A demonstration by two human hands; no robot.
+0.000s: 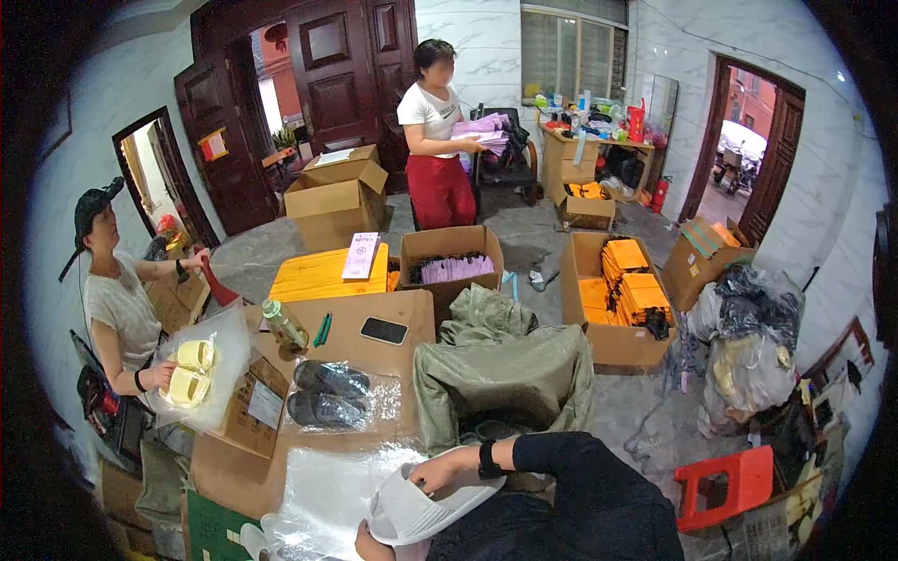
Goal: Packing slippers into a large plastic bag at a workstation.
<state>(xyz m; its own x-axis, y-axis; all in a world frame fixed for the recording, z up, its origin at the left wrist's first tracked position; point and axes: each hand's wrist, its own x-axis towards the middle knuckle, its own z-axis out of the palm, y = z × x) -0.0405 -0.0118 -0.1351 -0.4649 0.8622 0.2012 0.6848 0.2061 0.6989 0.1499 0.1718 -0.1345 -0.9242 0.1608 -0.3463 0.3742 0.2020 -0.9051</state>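
I hold a white slipper [409, 511] low in the view with both hands. My right hand [436, 473], with a black watch and black sleeve, grips its upper edge. My left hand [371, 543] holds its lower edge near the frame's bottom. Under and left of the slipper lies a sheet of clear plastic bags [323, 491] on a brown cardboard surface [412, 313]. A pair of dark grey slippers in a clear bag [327, 394] lies just beyond.
A black phone [384, 330], a green pen [323, 329] and a bottle [284, 324] rest on the cardboard. An olive sack [505, 374] stands to the right. A person at left holds yellow slippers in a bag [191, 370]. Open boxes [617, 299], a red stool [725, 486], another standing person [435, 131].
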